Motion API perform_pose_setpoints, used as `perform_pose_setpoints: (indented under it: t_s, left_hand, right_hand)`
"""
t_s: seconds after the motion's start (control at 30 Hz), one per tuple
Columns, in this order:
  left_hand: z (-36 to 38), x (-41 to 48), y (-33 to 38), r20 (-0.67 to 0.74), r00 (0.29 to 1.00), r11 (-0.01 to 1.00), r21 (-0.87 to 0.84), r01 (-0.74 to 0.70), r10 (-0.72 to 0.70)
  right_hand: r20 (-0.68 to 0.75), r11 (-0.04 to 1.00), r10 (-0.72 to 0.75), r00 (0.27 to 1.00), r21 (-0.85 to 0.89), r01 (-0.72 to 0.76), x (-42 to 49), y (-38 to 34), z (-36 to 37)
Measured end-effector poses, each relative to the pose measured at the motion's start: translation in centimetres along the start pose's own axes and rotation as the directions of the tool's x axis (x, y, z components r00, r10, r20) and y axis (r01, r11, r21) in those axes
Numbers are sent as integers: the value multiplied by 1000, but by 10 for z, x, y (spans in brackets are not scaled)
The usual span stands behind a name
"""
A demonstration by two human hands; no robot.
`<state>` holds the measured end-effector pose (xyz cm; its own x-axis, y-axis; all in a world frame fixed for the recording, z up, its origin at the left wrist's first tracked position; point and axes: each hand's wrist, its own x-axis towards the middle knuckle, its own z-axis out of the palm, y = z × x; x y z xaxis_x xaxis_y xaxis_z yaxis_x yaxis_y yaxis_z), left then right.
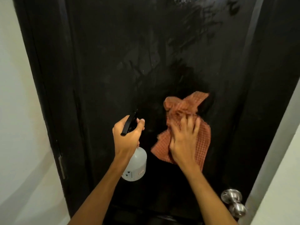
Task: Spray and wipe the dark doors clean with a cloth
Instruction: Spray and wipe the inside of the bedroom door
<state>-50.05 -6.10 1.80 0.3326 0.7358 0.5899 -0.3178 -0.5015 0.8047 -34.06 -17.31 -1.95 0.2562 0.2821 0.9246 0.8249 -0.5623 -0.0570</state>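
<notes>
Currently the right hand (183, 140) presses an orange cloth (183, 109) against the dark door (138, 62), fingers spread and straight, at the door's lower middle, above the metal knob (232, 198) at its right edge. The left hand (128, 135) grips the spray bottle (136, 166) at its neck, fingers curled round the black trigger head, just left of the cloth. Wet streaks (203, 18) show near the top edge.

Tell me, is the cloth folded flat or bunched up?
Bunched up. The cloth lies crumpled under the right hand against the door, with loose corners sticking out unevenly.
</notes>
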Motion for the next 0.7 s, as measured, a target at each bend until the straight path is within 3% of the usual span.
perform_pose_setpoints:
  t_s: [0.1,0.27,0.33,0.47,0.53,0.63,0.7]
  left_hand:
    - [10,-4,-1,15,1000,1000,0,9,-9]
    - [28,-4,2,16,999,999,-3,39,-39]
    - [34,-5,2,12,999,999,-9,47,-47]
    - [44,-9,0,30,999,1000,5,12,-12]
    - [50,-13,0,48,999,1000,19,-2,1]
    - [58,-20,5,62,998,1000,3,-22,22]
    - [64,-22,8,73,997,1000,-4,-31,31]
  right_hand:
    - [117,996,-92,989,5,92,-25,2,0]
    - [-64,1000,1,998,19,0,61,19,-27]
    - [-65,996,59,996,72,-54,48,18,-22]
    - [107,994,64,992,87,-73,-44,10,4]
    - [146,997,13,989,73,-23,-42,17,1]
    - [2,999,21,1000,40,-21,23,36,-24]
    - [-154,982,173,973,102,-158,60,52,-38]
